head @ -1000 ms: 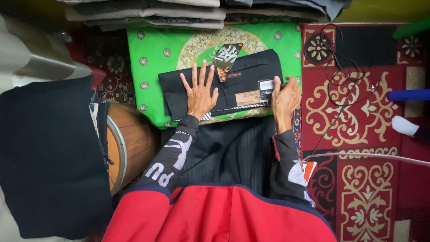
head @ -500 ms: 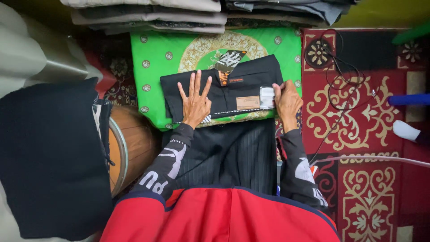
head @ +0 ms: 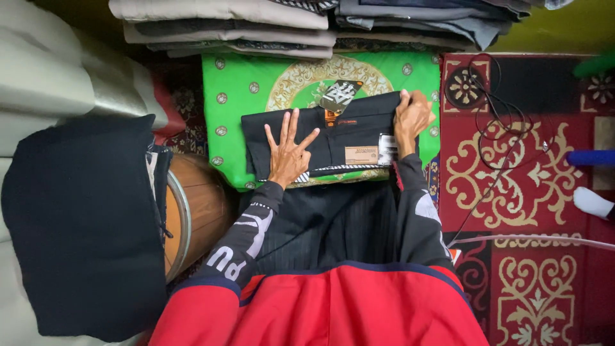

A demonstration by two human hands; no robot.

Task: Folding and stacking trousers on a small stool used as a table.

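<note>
Surface: green patterned cloth [head: 250, 90], beside a red carpet [head: 525, 186].
Folded black trousers [head: 333, 138]: laid flat, long axis left-right, tags toward right.
Left hand [head: 289, 150]: fingers spread, pressed flat.
Right hand [head: 411, 118]: closed on right edge.

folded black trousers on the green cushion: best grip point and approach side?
Probably the right short edge of the folded black trousers, coming from the right: it lies by the cushion's edge, and the right hand already grips the upper right corner there. The left hand lies flat on the middle; the near edge carries the tags.
</note>
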